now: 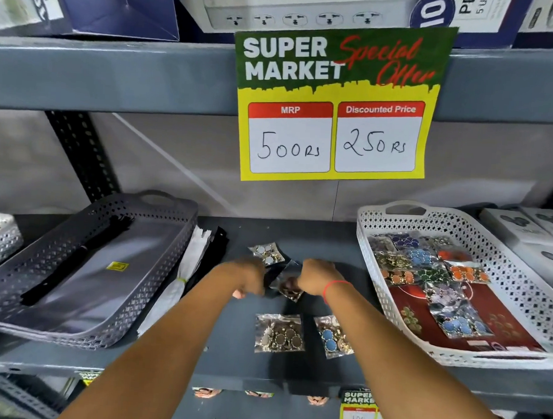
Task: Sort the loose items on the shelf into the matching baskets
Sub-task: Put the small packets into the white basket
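Two bare arms reach over a dark shelf [324, 244]. The left hand [249, 276] and the right hand [316, 277] are close together in the middle of it, and both are curled shut on the same small clear packet [285, 282]. The packet is crinkly and shiny, with dark, gold-edged round beads showing at its lower end. The right wrist wears a thin red thread [332, 287]. Just behind the hands lies another packet [266, 253] with pale round pieces in gold rims. Nearer the front edge lie two more, side by side: a packet of brown and grey beads [280, 333] on the left and a packet of blue beads [332, 337] on the right. All of these lie loose on the shelf, between two baskets. The white basket [374, 278] on the right has a wall full of little holes and holds many such packets, in blue, orange, green and purple, on top of a red card. The grey basket [157, 267] on the left holds long black zippers [80, 253]. Beside it, on the shelf, lie a white zipper bundle [189, 262] and some black ones. A yellow and green price sign [336, 103] hangs above.
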A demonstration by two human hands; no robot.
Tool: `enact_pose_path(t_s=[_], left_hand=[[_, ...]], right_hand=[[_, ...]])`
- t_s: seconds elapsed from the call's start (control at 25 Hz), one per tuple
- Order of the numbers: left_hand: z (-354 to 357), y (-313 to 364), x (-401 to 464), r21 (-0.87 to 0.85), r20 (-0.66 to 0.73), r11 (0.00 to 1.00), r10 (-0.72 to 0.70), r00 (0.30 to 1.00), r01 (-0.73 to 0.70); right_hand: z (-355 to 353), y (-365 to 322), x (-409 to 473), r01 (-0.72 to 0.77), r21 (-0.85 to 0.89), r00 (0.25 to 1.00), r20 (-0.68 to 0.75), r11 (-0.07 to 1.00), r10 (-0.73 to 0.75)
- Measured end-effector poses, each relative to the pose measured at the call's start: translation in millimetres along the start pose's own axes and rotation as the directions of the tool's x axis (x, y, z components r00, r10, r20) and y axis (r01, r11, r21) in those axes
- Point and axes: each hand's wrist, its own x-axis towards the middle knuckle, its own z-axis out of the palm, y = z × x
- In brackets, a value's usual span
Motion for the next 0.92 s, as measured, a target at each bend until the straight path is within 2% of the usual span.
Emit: enact_pose_path(t_s=[0.08,0.12,0.2,0.32,0.44,0.48,0.6,0.68,0.76,0.84,0.88,0.92], left_hand=[[-2.2,-2.2,19.2,0.006,-0.256,1.000,0.021,0.967,-0.020],[-0.5,-0.6,28.6,0.013,-0.330,1.000,0.023,0.944,-0.019],[6.9,1.3,42.0,-0.016,-0.325,0.999,0.022,0.945,-0.029],[7.0,6.5,58.1,-0.016,-0.311,1.000,0.020,0.950,-0.027],[-3.7,7.6,66.1,-0.110,-0.328,0.994,-0.020,0.945,-0.017],[-7.9,8.7,66.7,-0.146,-0.328,0.989,-0.026,0.944,-0.023],[-15.2,12.6,54.7,-0.240,-0.217,0.970,-0.030,0.976,-0.023],[-11.6,12.3,46.4,-0.407,-0.110,0.911,-0.111,0.988,0.057],[-10.4,10.9,34.5,-0.593,-0.021,0.793,-0.188,0.982,0.139],[-2.9,9.9,22.6,-0.707,0.088,0.675,-0.209,0.974,0.209],[1.2,10.5,17.8,-0.725,0.103,0.654,-0.206,0.973,0.216],[8.0,9.5,13.7,-0.722,0.100,0.659,-0.199,0.975,0.209]], right_hand=[[5.8,-1.0,5.5,-0.053,-0.008,0.999,0.004,0.999,0.053],[6.6,0.8,6.1,-0.084,0.014,0.996,-0.013,0.996,0.084],[7.7,7.5,3.8,-0.134,0.110,0.989,-0.054,0.985,0.141],[5.2,27.1,-0.4,-0.155,0.386,0.983,-0.034,0.909,0.182],[3.9,47.1,-9.0,-0.158,0.664,0.979,0.012,0.731,0.201],[4.5,51.9,-11.5,-0.152,0.708,0.977,0.001,0.689,0.214],[0.4,60.6,-18.8,-0.095,0.695,0.971,-0.094,0.713,0.221],[-3.5,63.2,-24.6,-0.055,0.683,0.960,-0.164,0.729,0.226],[-7.3,66.1,-27.9,-0.020,0.782,0.956,-0.166,0.623,0.240],[-6.3,64.9,-30.4,-0.050,0.871,0.964,-0.086,0.488,0.252],[-4.2,63.0,-30.8,-0.079,0.853,0.958,-0.078,0.516,0.276],[-0.4,62.0,-31.2,-0.122,0.782,0.946,-0.095,0.612,0.310]])
